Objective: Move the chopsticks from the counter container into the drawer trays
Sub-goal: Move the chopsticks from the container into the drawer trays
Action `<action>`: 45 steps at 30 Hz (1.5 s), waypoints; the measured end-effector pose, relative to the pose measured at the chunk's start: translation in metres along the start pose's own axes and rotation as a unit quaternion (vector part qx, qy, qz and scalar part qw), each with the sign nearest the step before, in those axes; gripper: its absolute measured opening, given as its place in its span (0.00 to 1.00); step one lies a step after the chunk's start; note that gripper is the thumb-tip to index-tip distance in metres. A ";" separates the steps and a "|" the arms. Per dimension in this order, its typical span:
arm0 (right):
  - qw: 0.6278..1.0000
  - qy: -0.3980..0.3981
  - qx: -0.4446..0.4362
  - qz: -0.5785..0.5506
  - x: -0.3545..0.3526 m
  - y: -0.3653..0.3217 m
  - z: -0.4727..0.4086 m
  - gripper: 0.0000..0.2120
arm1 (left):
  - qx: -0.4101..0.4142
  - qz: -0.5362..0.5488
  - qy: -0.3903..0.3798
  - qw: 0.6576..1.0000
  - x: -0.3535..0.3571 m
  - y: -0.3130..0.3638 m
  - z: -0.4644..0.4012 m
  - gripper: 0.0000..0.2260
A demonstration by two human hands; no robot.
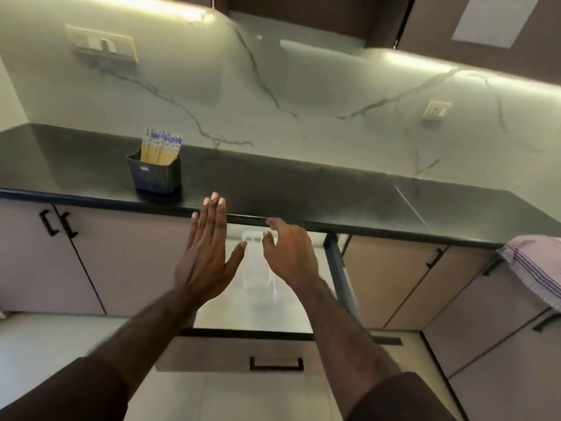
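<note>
A dark container (154, 174) stands on the black counter (303, 189) at the left, holding several wooden chopsticks (161, 147) with blue-patterned tops. Below the counter a drawer (273, 350) is pulled out, with pale trays (258, 268) inside, blurred. My left hand (209, 250) is raised over the drawer's left side, fingers straight and together, holding nothing. My right hand (288, 253) hovers over the drawer's middle with fingers loosely bent, empty. Both hands are to the right of and nearer than the container, apart from it.
Closed cabinet doors with black handles (57, 223) flank the drawer. A striped cloth (534, 262) hangs at the counter's right end. A marble backsplash carries a switch plate (103, 44) and a socket (435, 112). The drawer's dark side rail (343, 275) runs along its right.
</note>
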State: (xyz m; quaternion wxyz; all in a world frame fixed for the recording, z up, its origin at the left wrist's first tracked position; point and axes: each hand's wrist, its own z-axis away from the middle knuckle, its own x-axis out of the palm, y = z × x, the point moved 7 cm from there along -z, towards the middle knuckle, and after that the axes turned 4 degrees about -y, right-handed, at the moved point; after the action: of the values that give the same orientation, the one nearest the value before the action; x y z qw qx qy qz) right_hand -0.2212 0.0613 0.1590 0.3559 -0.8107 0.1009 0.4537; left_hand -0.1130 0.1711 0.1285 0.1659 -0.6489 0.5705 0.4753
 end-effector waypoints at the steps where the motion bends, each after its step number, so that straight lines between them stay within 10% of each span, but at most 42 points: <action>1: 1.000 0.000 -0.011 -0.003 0.000 -0.014 -0.010 0.17 | 0.004 0.009 0.011 1.000 -0.011 -0.006 -0.008 0.36; 23: 0.996 0.045 -0.027 -0.076 0.154 -0.262 -0.184 0.17 | 0.042 -0.007 0.007 0.999 -0.146 -0.307 -0.103 0.36; 45: 0.992 -0.029 0.032 -0.120 0.340 -0.204 -0.425 0.15 | 0.005 -0.003 -0.063 0.998 -0.013 -0.484 -0.310 0.34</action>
State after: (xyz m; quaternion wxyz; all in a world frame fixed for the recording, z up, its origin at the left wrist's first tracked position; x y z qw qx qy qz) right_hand 0.3531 -0.0205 0.1252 0.4362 -0.7918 0.0076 0.4275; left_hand 0.4552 0.0860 0.1336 0.2060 -0.6185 0.5592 0.5123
